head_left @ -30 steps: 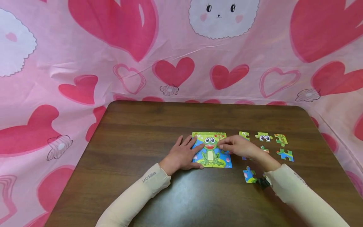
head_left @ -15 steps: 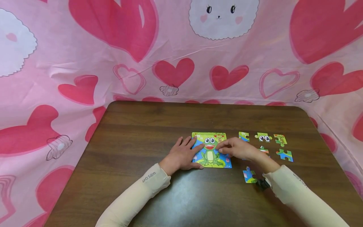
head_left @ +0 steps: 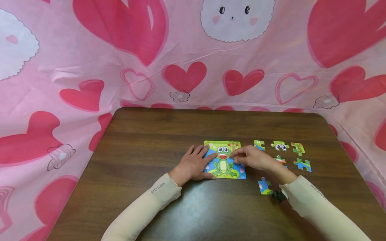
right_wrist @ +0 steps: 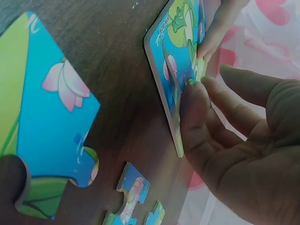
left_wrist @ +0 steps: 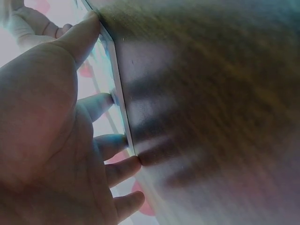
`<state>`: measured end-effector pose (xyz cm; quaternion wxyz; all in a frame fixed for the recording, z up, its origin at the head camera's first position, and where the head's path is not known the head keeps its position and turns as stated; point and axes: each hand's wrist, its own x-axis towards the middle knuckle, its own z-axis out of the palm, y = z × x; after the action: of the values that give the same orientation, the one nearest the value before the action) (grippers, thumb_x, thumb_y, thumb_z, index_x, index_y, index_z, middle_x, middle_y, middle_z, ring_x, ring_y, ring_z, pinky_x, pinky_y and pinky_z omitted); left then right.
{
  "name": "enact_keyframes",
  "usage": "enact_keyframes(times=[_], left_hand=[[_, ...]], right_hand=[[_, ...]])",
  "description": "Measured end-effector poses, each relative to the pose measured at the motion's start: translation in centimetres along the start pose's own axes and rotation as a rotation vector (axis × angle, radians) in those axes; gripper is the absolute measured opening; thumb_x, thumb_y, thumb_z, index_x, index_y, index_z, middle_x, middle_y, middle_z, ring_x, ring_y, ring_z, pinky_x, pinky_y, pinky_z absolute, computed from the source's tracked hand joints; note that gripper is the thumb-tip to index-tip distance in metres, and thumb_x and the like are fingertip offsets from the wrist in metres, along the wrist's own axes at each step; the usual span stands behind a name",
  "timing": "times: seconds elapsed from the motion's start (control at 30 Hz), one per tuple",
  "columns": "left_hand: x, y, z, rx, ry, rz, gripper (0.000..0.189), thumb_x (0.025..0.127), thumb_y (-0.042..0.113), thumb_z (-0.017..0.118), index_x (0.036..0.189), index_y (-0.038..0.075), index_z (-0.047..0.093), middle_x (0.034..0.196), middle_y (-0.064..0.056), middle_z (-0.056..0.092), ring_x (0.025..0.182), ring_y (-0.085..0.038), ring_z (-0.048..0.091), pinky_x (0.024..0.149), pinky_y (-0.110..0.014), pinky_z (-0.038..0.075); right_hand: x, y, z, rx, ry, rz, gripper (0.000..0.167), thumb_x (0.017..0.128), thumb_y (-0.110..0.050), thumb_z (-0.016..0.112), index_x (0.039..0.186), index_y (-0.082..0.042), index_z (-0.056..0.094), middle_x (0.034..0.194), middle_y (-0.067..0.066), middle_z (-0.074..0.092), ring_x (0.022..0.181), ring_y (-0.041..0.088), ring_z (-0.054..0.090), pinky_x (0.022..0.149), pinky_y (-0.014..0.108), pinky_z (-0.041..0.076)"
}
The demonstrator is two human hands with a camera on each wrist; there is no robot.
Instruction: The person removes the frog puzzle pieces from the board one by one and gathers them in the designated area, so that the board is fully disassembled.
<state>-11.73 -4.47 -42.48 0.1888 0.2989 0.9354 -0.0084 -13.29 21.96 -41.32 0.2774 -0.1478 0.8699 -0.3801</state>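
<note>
A square frog puzzle board (head_left: 224, 167) lies flat on the brown table, printed with a green frog on blue. My left hand (head_left: 194, 165) is spread against its left side; in the left wrist view, the thumb and fingertips meet the board's thin edge (left_wrist: 121, 93). From the other side, my right hand (head_left: 252, 156) reaches over the board with bent fingers. In the right wrist view, its fingertips (right_wrist: 194, 96) touch the board near the right edge, and the thumb stands apart from them. No loose piece shows between them.
Loose puzzle pieces lie right of the board: an eyes piece (head_left: 279, 146), a tree piece (head_left: 298, 148), a blue-green piece (head_left: 303, 164), a mouth piece (head_left: 280, 160) and a pink flower piece (head_left: 264, 186). Part of them is under the right arm. Pink heart-print cloth (head_left: 193, 47) hangs around the table.
My right hand has shifted slightly left over the board within the first half second. The left hand and the loose pieces hold their places.
</note>
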Motion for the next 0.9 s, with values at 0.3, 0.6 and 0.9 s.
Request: enact_keyframes(times=[0.3, 0.6, 0.9], left_hand=[[0.0, 0.0, 0.0, -0.012, 0.01, -0.001, 0.089, 0.088, 0.077, 0.054, 0.161, 0.04, 0.02, 0.172, -0.002, 0.013, 0.157, -0.027, 0.018, 0.127, -0.052, 0.014], [0.1, 0.1, 0.1, -0.016, 0.007, -0.005, 0.089, 0.087, 0.077, 0.055, 0.161, 0.04, 0.021, 0.172, -0.002, 0.013, 0.157, -0.027, 0.018, 0.127, -0.052, 0.014], [0.1, 0.2, 0.0, -0.031, 0.0, -0.011, 0.089, 0.087, 0.076, 0.056, 0.161, 0.04, 0.022, 0.172, -0.002, 0.013, 0.157, -0.027, 0.017, 0.127, -0.051, 0.013]], right_hand=[[0.0, 0.4, 0.5, -0.009, 0.059, -0.028, 0.027, 0.096, -0.003, 0.062, 0.121, -0.006, 0.073, 0.117, 0.011, 0.073, 0.083, 0.017, 0.059, 0.073, 0.031, 0.052], [0.1, 0.5, 1.5, 0.047, 0.024, -0.023, 0.034, 0.093, 0.004, 0.06, 0.123, -0.006, 0.071, 0.109, 0.009, 0.075, 0.064, 0.019, 0.058, 0.061, 0.032, 0.051], [-0.2, 0.9, 0.7, 0.281, -0.05, 0.003, 0.036, 0.095, 0.002, 0.058, 0.13, 0.0, 0.066, 0.122, 0.019, 0.07, 0.07, 0.023, 0.06, 0.068, 0.034, 0.055]])
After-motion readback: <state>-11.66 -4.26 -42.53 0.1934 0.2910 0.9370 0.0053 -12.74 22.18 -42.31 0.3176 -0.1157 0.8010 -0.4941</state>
